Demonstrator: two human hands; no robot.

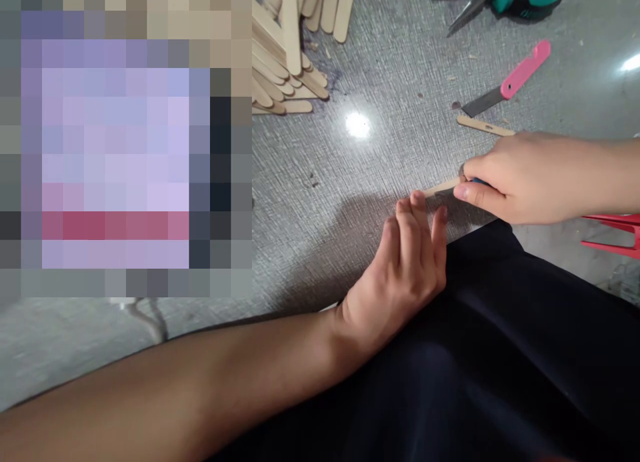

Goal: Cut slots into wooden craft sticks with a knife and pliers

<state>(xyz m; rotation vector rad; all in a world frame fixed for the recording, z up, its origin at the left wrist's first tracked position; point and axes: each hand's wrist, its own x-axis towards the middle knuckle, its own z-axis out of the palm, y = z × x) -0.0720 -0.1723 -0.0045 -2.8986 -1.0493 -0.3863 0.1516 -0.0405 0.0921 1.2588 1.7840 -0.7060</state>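
My left hand (407, 262) rests at the table's near edge, its fingertips pressing the left end of a thin wooden stick (443, 186). From the right, my right hand (523, 179) is closed around a small tool with a dark blue part (480, 181) at the stick's right end; most of this tool is hidden by the fingers. A narrow dark blade (444, 191) shows along the stick's lower side. Just above my right hand lies another wooden stick (484, 125) with a dark mark. Beyond that is a pink-handled knife (527, 69) with its blade pointing down-left.
A pile of wooden sticks (290, 69) lies at the upper middle. Pliers with teal and black handles (525, 1) are at the top right. A red plastic object (613, 235) stands at the right edge. Small wood chips dot the grey table (320, 149). The upper left is pixelated.
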